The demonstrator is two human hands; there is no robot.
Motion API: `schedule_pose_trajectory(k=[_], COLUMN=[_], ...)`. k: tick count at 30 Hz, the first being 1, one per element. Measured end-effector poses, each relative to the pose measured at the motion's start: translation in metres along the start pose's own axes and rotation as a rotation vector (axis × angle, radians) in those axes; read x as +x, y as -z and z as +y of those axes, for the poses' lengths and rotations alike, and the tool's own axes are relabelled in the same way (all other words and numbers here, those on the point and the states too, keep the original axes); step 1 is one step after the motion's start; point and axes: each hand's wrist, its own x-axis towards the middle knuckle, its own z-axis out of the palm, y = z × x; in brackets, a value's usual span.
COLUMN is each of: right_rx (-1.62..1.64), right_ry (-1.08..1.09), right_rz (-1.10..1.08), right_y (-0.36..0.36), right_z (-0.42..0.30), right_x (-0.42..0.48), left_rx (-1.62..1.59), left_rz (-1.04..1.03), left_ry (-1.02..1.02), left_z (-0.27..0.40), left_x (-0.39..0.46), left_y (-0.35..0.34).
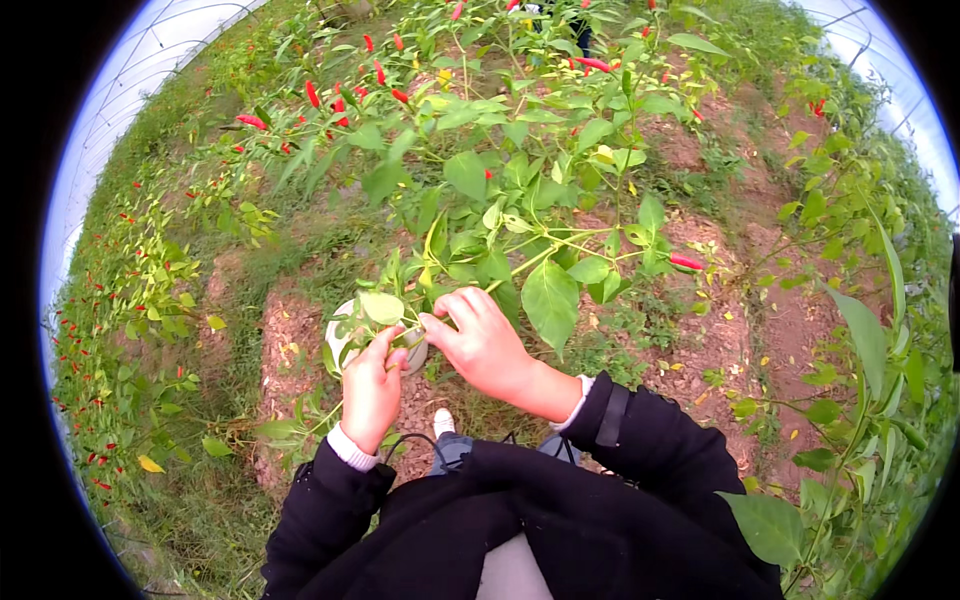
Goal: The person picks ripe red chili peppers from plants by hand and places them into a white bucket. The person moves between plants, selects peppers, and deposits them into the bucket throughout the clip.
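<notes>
My left hand [373, 390] grips a leafy green branch [536, 259] of a chili pepper plant near its left end. Just to the right, my right hand [484, 349] has its thumb and fingers closed around the same branch. A pale leaf [382, 307] sticks up above my left fingertips. Whether a pepper lies between the fingers is hidden. Below the hands stands a white bucket [415, 364], partly covered by leaves and my left hand; its contents cannot be made out. Farther along the branch, to the right, hangs a red chili pepper [685, 262].
Chili plants with red peppers [311, 94] rise ahead, and more line both sides. Large leaves [765, 525] reach close at the lower right. Bare soil [720, 315] and weeds lie between rows. Plastic greenhouse walls [161, 45] curve behind. Part of another person [581, 34] shows at the top.
</notes>
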Motion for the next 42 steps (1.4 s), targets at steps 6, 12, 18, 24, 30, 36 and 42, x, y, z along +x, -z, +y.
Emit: schedule_pose_trajectory(k=[6,12,18,24,30,36,42], right_rx=[-0.583,-0.578,-0.63,-0.517,-0.531,-0.582,-0.6], right_ry=[-0.083,-0.269,-0.271,-0.303,-0.305,-0.296,-0.324], right_rz=[0.336,-0.049,-0.09,-0.127,-0.201,-0.35,-0.416], right_y=[0.149,0.201,0.189,0.189,0.19,0.183,0.19], right_z=[0.053,0.109,0.124,0.119,0.106,0.096,0.092], right_x=[0.002,-0.044,-0.054,-0.059,-0.049,-0.045,-0.038], left_rx=[0.029,-0.027,-0.004,-0.011,-0.018,-0.077,-0.072], left_rz=[0.088,0.15,0.183,0.192,0.162,0.192,0.181], left_ry=[-0.057,-0.086,-0.096,-0.101,-0.078,-0.1,-0.101], left_z=[-0.014,-0.011,-0.014,-0.019,-0.023,-0.027,-0.03], left_x=[0.018,0.027,0.031,0.033,0.036,0.039,0.044], left_y=[-0.001,0.001,0.003,0.007,0.009,0.004,0.006])
